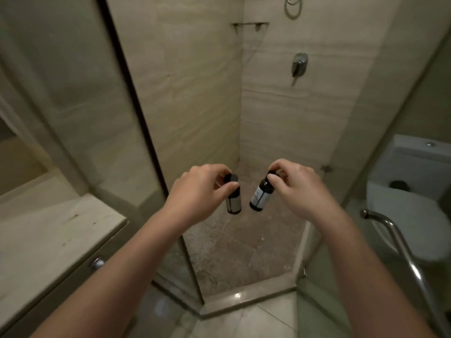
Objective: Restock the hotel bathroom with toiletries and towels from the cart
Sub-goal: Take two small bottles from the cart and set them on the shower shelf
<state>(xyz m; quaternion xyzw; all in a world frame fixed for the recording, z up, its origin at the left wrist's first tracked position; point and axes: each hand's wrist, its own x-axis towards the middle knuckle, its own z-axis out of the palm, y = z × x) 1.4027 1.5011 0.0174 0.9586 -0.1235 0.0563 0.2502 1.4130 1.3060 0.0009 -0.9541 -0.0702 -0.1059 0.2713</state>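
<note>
I hold two small dark toiletry bottles with pale labels out in front of me, over the open shower stall. My left hand (202,189) pinches the black cap of the left bottle (233,202), which hangs nearly upright. My right hand (297,186) pinches the cap of the right bottle (260,197), which tilts with its base toward the left. The bottles hang close together and do not touch. High in the shower corner is a small corner shelf (250,26) with nothing visible on it.
A glass shower panel (80,106) with a dark edge stands to the left, above a stone vanity counter (48,235). A mixer valve (299,64) is on the tiled wall. A toilet (410,206) and a chrome grab rail (400,242) are on the right. The stall has a raised threshold (244,297).
</note>
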